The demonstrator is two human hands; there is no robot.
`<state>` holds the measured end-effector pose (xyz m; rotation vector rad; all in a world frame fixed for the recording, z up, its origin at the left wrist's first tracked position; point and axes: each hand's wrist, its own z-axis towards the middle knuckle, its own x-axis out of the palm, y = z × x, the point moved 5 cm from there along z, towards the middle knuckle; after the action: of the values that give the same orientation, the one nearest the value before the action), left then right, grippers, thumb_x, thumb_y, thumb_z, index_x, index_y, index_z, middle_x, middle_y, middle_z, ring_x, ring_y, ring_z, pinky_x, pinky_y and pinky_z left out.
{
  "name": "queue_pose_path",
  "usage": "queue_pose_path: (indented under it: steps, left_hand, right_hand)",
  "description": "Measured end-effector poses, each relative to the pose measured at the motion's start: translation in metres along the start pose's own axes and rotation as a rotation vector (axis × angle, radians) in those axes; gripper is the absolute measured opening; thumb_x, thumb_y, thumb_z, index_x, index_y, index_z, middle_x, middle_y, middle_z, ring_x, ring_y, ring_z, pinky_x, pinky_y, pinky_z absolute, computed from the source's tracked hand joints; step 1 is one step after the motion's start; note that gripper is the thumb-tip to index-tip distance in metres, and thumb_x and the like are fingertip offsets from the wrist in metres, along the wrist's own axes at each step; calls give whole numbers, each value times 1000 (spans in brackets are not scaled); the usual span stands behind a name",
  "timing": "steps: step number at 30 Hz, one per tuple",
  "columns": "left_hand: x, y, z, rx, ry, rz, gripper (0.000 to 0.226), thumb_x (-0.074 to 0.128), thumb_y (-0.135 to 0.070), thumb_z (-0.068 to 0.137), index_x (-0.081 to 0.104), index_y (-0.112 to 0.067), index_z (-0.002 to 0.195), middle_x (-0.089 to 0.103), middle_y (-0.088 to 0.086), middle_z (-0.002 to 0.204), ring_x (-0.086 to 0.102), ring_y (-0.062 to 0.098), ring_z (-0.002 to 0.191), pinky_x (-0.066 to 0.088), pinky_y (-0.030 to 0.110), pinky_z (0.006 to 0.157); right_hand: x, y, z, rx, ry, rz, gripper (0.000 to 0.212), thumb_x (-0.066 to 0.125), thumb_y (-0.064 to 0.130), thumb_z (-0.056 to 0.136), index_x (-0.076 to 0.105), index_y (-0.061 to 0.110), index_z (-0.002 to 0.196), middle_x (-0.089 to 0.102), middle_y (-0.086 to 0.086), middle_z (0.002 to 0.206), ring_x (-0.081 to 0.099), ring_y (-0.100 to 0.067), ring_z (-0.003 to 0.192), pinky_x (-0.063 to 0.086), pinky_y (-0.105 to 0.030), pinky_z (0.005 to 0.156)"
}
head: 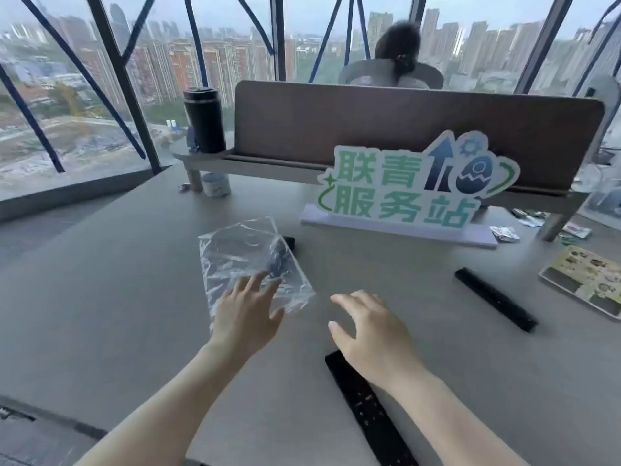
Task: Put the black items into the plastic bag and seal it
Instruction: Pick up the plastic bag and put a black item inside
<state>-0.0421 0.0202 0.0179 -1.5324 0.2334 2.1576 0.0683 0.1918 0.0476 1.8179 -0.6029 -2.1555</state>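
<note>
Head view: left hand (247,314) spread on plastic bag (250,264); right hand (373,334) spread, empty.

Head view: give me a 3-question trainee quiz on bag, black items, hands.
1. True or false: the left hand has its fingers over the near end of the plastic bag.
2. How many long black bars lie outside the bag on the table? A) one B) two C) four
3. Fill in: the right hand holds ____.

Key:
1. True.
2. B: the near black bar partly under the right forearm, and the far black bar to the right. Something dark already shows through the bag.
3. Nothing; the hand is open, fingers spread.
</note>
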Motion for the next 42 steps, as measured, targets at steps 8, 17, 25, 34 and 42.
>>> queue_pose_path:
  steps: [8,17,25,34,42]
  left_hand:
    - [-5,-1,-24,38,26,54,8,57,-11,83,62,-13,78,55,6,87,57,33,79,43,36,53]
    - [-38,-30,-59,143,15,-133,25,43,-22,95,65,-12,92,59,8,88,64,36,77,50,37,60]
    - [-62,-64,-64,78,-14,-432,21,52,-22,87,68,-10,80,63,9,79,62,29,77,50,39,67]
    - [-69,-93,-61,98,-4,-508,29,49,-22,90,67,-4,76,69,11,80,59,25,77,47,37,72]
    - [-44,-109,-57,104,-2,-447,26,50,-24,88,64,-6,74,71,11,78,62,25,77,49,37,70]
  right_hand:
    - [25,-13,-59,295,217,-216,61,52,68,78,55,20,116,62,2,120,57,-23,113,44,-36,83]
    - [15,-13,-86,379,201,240,36,57,48,89,45,15,82,57,1,77,52,-20,68,39,-33,61]
    - [-11,11,-76,419,256,412,37,62,48,88,55,20,65,57,5,59,51,-8,48,38,-21,50]
    - [-7,-7,-74,494,-7,1055,24,46,-10,85,66,3,86,65,-12,72,51,-19,50,48,-28,49]
    - [-59,-158,-96,696,-382,583,39,47,5,88,65,16,121,66,-8,115,58,-24,82,47,-31,70]
